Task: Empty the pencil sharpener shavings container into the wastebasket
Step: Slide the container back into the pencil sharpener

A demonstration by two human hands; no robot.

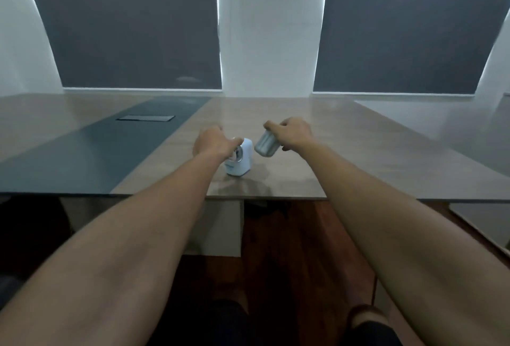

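A small white pencil sharpener [239, 162] stands on the wooden table [345, 158] near its front edge. My left hand [211, 142] grips the sharpener's top from the left. My right hand [291, 131] holds the translucent grey shavings container [266, 147], lifted off the table and tilted, just to the right of the sharpener and apart from it. What is inside the container cannot be made out. No wastebasket is in view.
A dark strip with a recessed cable hatch [145, 118] runs along the table's left part. Behind the table are a white wall and two dark window blinds [132, 22]. Below the table edge is a dark wooden floor [298, 249].
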